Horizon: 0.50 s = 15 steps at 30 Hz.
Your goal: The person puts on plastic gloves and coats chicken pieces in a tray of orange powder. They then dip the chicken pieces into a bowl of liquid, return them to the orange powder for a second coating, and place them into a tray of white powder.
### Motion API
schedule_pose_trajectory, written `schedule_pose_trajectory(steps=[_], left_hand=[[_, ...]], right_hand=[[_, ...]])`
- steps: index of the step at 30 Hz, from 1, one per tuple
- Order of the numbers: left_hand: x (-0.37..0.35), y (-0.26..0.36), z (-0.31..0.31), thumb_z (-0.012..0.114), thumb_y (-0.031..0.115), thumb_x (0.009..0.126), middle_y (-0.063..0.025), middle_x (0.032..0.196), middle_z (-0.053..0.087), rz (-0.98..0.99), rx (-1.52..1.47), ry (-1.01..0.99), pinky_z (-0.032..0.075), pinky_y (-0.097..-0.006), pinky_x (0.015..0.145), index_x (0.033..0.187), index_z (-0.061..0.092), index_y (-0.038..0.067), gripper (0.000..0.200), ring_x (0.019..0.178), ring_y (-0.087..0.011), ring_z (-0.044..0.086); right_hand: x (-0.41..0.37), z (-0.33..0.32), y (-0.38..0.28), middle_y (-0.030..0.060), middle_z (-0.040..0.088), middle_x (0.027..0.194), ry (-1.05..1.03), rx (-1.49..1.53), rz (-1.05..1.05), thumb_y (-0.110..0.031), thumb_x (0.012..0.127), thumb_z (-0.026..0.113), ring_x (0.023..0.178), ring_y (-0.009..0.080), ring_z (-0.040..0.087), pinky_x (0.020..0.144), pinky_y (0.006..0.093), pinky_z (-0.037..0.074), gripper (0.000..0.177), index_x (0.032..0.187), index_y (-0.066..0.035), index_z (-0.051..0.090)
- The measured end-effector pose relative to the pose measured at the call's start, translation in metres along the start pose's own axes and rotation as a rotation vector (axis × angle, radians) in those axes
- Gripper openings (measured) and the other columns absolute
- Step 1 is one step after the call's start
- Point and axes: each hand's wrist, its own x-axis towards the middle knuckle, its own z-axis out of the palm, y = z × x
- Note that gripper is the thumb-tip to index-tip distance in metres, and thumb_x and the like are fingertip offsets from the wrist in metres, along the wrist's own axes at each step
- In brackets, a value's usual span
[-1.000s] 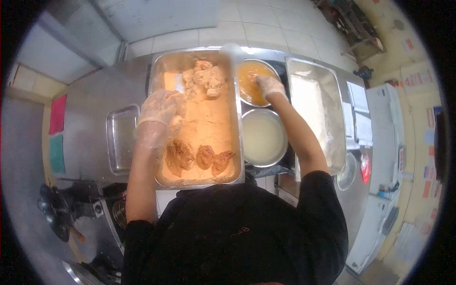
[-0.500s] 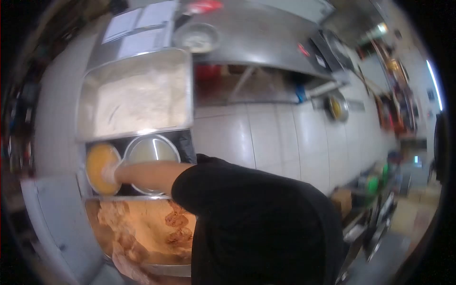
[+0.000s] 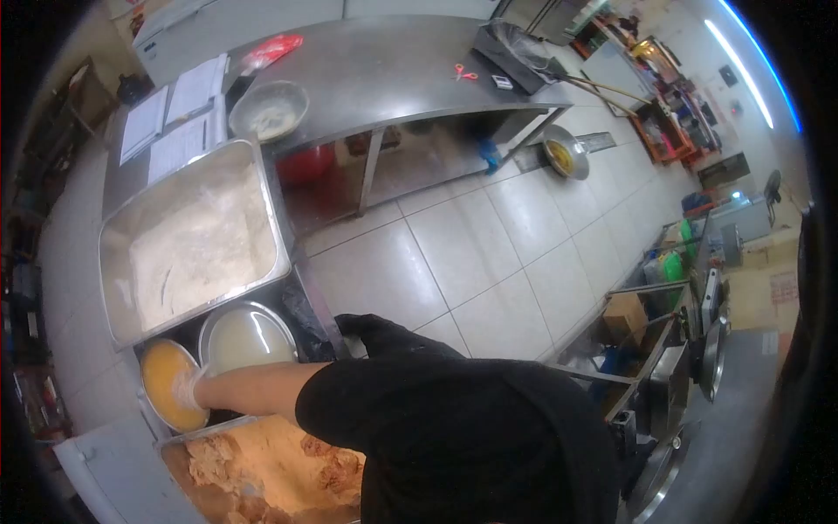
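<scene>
My right hand [image 3: 188, 387], in a thin pale glove, reaches over a round bowl of orange liquid [image 3: 166, 380]. Its fingers are at or in the liquid and cannot be made out. Beside it, partly under my forearm, stands a metal bowl of pale cloudy liquid [image 3: 249, 336]. Closer to the bottom edge is a metal tray [image 3: 170, 454] with orange-tan powder and several lumpy coated pieces [image 3: 336, 472]. Beyond the bowls lies a large metal tray [image 3: 278, 210] of white flour [image 3: 201, 244]. My left hand does not show.
A steel table [image 3: 375, 65] holds papers [image 3: 179, 144], a metal bowl [image 3: 269, 109], a red bag [image 3: 271, 52] and red-handled scissors [image 3: 463, 73]. A pan with yellow contents [image 3: 563, 157] sits on the tiled floor. Metal shelving [image 3: 655, 349] stands at right.
The view has tilted, so the trays and bowls appear lower. My left hand, earlier at the lower tray, has dropped out of sight. My right hand stays at the orange liquid.
</scene>
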Motion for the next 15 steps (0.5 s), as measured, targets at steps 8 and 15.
schedule_pose_trajectory(steps=[8, 15], left_hand=[[0.011, -0.003, 0.003, 0.065, 0.026, 0.102, -0.0113, 0.113, 0.072, 0.031, -0.005, -0.024, 0.054, -0.0385, 0.09, 0.12, 0.073, 0.002, 0.031, 0.103, -0.0245, 0.068], [0.009, -0.006, 0.002, 0.064, 0.024, 0.103, -0.0117, 0.113, 0.072, 0.001, -0.021, -0.001, 0.054, -0.0388, 0.091, 0.12, 0.073, 0.001, 0.03, 0.103, -0.0251, 0.068]], right_hand=[[-0.015, -0.042, 0.017, 0.0149, 0.079, 0.115, -0.048, 0.035, 0.006, -0.017, 0.086, 0.071, 0.112, 0.0339, 0.074, 0.089, 0.0505, 0.061, 0.032, 0.114, -0.008, 0.081], [-0.058, -0.148, 0.012, 0.0155, 0.078, 0.118, -0.102, 0.144, -0.033, -0.017, 0.086, 0.073, 0.116, 0.0347, 0.073, 0.092, 0.0515, 0.06, 0.032, 0.116, -0.006, 0.081]])
